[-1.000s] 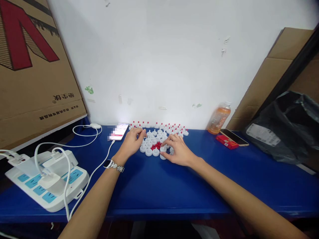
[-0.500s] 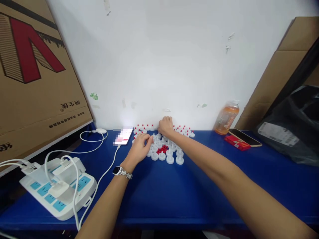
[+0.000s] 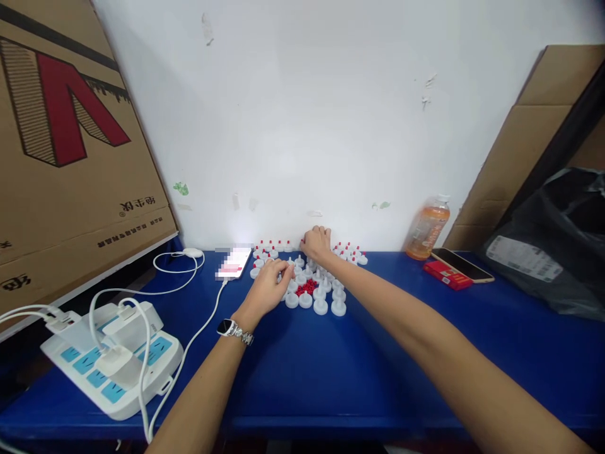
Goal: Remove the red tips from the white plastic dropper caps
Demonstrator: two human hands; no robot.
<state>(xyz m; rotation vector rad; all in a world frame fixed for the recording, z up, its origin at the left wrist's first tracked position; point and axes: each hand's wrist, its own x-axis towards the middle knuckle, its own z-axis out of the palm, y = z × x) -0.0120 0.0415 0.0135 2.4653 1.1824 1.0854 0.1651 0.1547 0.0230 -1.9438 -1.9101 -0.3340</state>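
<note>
My right hand reaches to the back of the group, close to the wall. Its fingers are pinched at a red-tipped nozzle cap, mostly hidden by the hand. On the left, my left hand is curled, thumb and forefinger together at the spout of a white nozzle cap. White nozzle caps without red tips stand around a small heap of red tips. Red-tipped caps stand in rows at the back left and back right.
A lit phone on a charging cable lies left of the caps. A white power strip sits at the front left. To the right are an orange drink bottle, a red box, another phone and a black bag.
The camera view has shifted slightly. My right hand's fingers have spread a little at the back row, and a red tip now shows beside them. My left hand stays near the same cap.
</note>
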